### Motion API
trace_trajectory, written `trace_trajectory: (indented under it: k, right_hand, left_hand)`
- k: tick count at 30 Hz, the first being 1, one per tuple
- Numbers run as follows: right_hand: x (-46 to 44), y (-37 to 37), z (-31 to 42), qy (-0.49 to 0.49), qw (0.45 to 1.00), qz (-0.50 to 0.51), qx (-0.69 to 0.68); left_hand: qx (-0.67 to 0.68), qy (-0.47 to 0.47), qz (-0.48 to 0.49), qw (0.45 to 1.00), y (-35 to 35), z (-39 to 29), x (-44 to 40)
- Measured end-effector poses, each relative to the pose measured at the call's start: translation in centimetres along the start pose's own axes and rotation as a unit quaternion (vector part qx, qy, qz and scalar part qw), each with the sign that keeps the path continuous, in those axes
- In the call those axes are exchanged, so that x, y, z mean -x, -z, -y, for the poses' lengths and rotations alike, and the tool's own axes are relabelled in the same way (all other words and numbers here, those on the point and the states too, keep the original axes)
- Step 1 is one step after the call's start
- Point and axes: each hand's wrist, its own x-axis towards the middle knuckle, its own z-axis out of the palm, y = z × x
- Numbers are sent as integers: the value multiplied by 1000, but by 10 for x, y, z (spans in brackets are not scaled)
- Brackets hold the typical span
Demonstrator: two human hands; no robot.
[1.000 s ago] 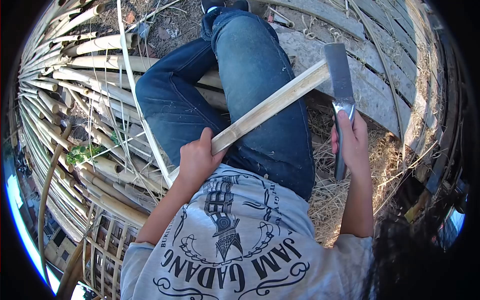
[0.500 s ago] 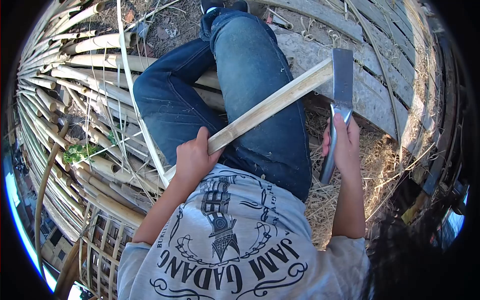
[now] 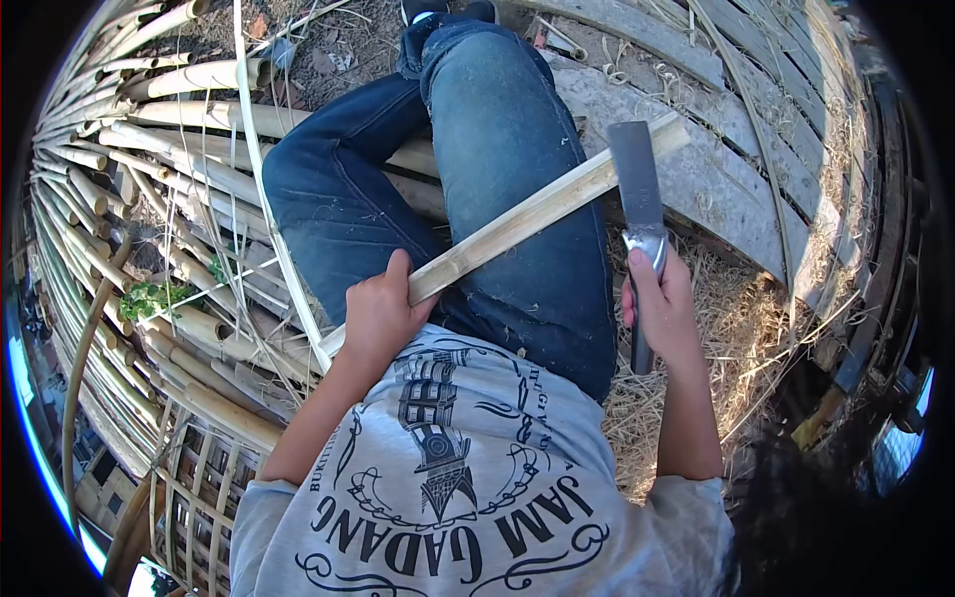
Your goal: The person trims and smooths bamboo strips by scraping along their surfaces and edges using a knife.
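A split bamboo strip [image 3: 527,221] lies slantwise across my jeans, its far end up to the right. My left hand [image 3: 383,308] is closed around the strip's near end, close to my waist. In my right hand [image 3: 665,303] is a machete [image 3: 637,179] with a broad, square-ended blade and a metal handle. The blade crosses over the strip near its far end; whether its edge touches the bamboo I cannot tell.
Many bamboo poles [image 3: 189,149] are piled on the left. A woven bamboo basket [image 3: 204,497] stands at lower left. Wooden planks [image 3: 716,169] lie at upper right, and pale shavings [image 3: 731,338] cover the ground to the right.
My right hand has moved the machete left and slightly down, from the strip's far tip onto a point further along it. More of the tip now shows beyond the blade. My left hand has hardly moved.
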Motion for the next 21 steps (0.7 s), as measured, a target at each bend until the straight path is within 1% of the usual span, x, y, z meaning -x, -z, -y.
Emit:
trace_trajectory:
  k: [1,2,5,6,7,9,11,12,13,15,16,17,19,20,21]
  right_hand:
    - [2,-3,1,-10,998,38,39]
    - [1,-1,1,-10,999,37,38]
    - [-5,6,-3,-5,998,-31,-47]
    - [-5,0,-4,7,999,-31,-43]
    - [0,-6,1,-13,1000,23,-1]
    - [5,-4,8,-32,998,53,32]
    - [-3,8,3,-8,1000,25,-15]
    - [-5,2,-1,5,996,-42,-81]
    - [-3,-3,-2,4,996,-40,-80]
    - [4,-7,-2,-3,998,49,43]
    - [7,-5,7,-23,997,64,48]
    - [4,-2,6,-23,997,61,48]
    - [-5,5,0,9,998,-26,-62]
    - [-6,-2,-7,22,996,-44,-68]
    - [-1,-6,-4,-8,1000,9,-8]
  left_hand:
    - [-7,7,1,1000,3,2,1]
    - [-12,14,3,1000,4,2,1]
    - [-1,-4,-3,1000,0,-3,0]
    - [-1,-1,-3,1000,-1,-1,1]
    - [-4,9,0,1000,-1,1,1]
    - [-9,17,4,1000,1,2,1]
    - [-27,0,1,1000,1,0,2]
    - [-26,2,1,1000,-1,-1,2]
    - [-17,7,2,1000,-1,-1,1]
    - [-11,8,2,1000,2,-1,-1]
    - [-12,11,3,1000,4,0,1]
    - [-10,12,4,1000,4,0,1]
    - [0,4,1,1000,0,-6,-3]
    - [6,-5,-6,1000,0,-7,-4]
    - [5,-3,-6,1000,0,-5,-2]
